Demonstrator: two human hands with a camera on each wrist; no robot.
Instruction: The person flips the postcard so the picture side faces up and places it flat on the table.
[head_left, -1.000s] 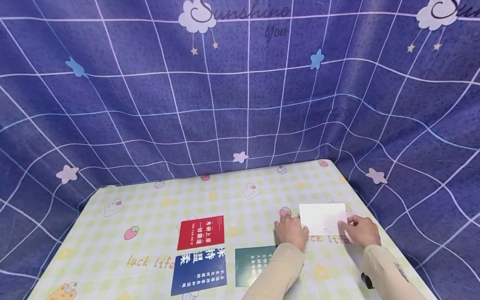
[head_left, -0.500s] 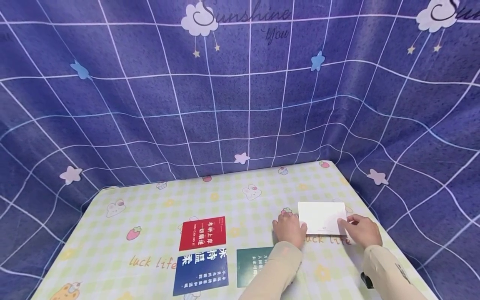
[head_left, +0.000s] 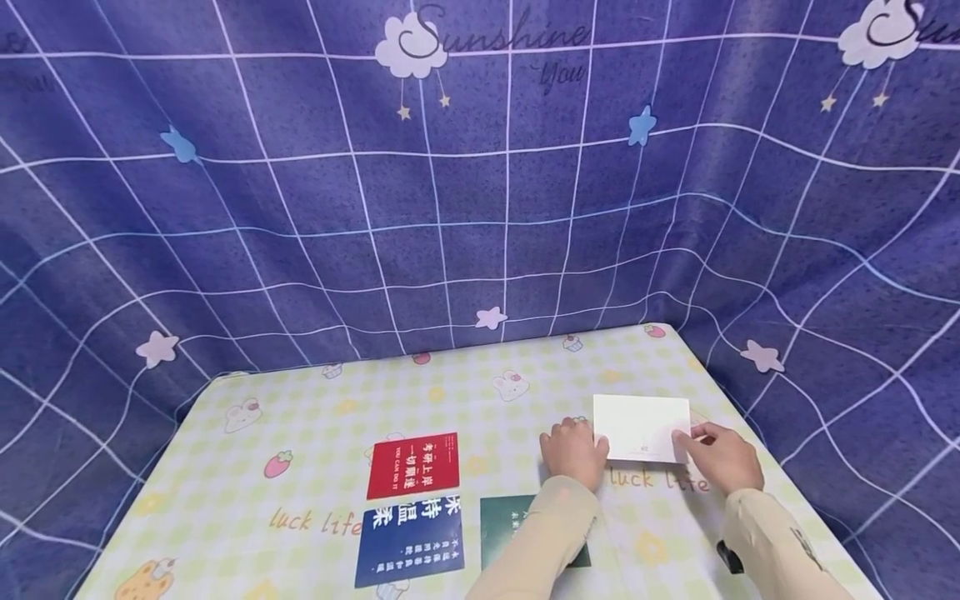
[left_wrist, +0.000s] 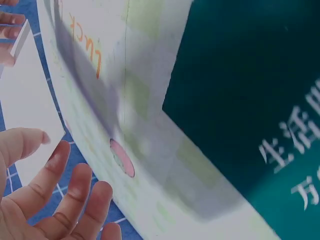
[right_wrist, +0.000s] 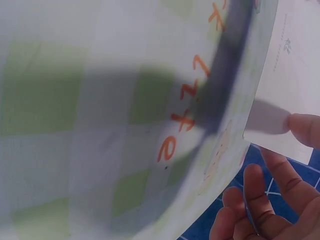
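A white card (head_left: 637, 421) with small faint print is held between both hands over the right part of the table, its face turned up toward the head camera. My left hand (head_left: 572, 454) pinches its left edge, thumb on the face and forefinger at the corner, with the other fingers spread below in the left wrist view. At the opposite end my right hand (head_left: 723, 458) grips the lower right corner, thumb (right_wrist: 305, 129) on the printed side and fingers behind. Beneath my left forearm lies a green card (head_left: 504, 527) with white characters, partly covered by the sleeve.
Left of the green card, a red card (head_left: 414, 467) and a blue card (head_left: 411, 546) lie one above the other. The patterned tablecloth (head_left: 315, 450) covers the table. A dark blue grid curtain (head_left: 465, 183) hangs along the back and sides.
The white card has risen slightly away from me, baring the orange lettering on the cloth below it. Both hands keep their hold, and the head view has shifted a little to the left.
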